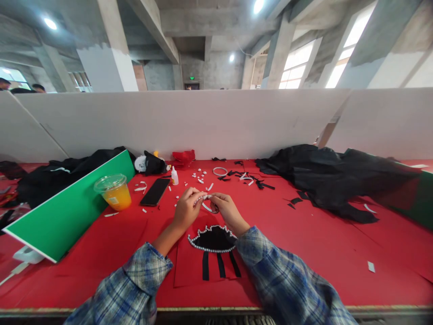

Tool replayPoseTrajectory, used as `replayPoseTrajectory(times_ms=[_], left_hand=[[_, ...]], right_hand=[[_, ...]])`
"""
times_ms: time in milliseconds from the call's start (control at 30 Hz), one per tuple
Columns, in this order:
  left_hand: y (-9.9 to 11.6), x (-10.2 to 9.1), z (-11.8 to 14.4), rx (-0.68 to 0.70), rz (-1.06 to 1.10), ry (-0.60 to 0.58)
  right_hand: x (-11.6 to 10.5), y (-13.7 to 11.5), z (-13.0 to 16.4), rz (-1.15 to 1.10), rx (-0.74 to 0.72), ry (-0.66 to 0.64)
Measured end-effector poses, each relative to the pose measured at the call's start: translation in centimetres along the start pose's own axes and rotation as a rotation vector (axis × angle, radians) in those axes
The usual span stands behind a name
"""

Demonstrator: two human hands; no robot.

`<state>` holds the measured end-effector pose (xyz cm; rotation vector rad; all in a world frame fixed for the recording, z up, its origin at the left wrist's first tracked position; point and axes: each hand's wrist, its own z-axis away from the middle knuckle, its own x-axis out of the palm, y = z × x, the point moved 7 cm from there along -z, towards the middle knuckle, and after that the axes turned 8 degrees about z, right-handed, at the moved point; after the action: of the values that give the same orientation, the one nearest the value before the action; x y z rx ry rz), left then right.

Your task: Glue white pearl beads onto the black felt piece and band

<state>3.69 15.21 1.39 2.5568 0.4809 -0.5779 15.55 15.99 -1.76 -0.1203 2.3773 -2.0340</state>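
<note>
My left hand (186, 208) and my right hand (226, 208) meet over the red table (321, 253), fingertips pinched together on a thin white strip (206, 198) that curves down between them. Just below the hands lies a red card (189, 266) bearing a black half-round shape (214, 238) edged with small white beads, with three black strips (220, 265) under it. Both forearms are in blue plaid sleeves.
A black phone (155, 191), a small glue bottle (174, 176) and a lidded cup of orange drink (114, 191) stand to the left beside a green board (72, 210). Black fabric (331, 180) is piled at the right. White and black scraps (243, 177) dot the far table. White partitions (203, 122) stand behind.
</note>
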Motion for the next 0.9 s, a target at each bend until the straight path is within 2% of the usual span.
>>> replayPoseTrajectory(times_ms=[133,333,633,733,800,833,900], left_hand=[[1.0,-0.3,0.2,0.091,-0.059,0.040],[2.0,-1.0,0.6,0.131,-0.066,0.103],[3.0,-0.8,0.9,0.214,-0.247,0.121],[3.6,-1.8,0.7,0.237,-0.241,0.189],[3.6,-3.6,0.5,0.245,-0.239,0.324],[3.3,-4.6,0.4,0.240,-0.264,0.394],[1.2,-6.5,0.0,0.132,-0.320,0.490]], right_hand=[[0.2,-0.2,0.2,-0.025,-0.009,0.033],[0.7,-0.4,0.3,-0.120,0.000,-0.025],[0.6,-0.4,0.3,0.053,-0.065,0.103],[-2.0,-0.1,-0.5,0.175,-0.076,0.273],[-4.9,0.1,-1.1,0.214,-0.063,0.405],[-6.5,0.1,-1.3,0.243,-0.061,0.464],[-8.9,-0.1,-1.7,0.323,-0.067,0.545]])
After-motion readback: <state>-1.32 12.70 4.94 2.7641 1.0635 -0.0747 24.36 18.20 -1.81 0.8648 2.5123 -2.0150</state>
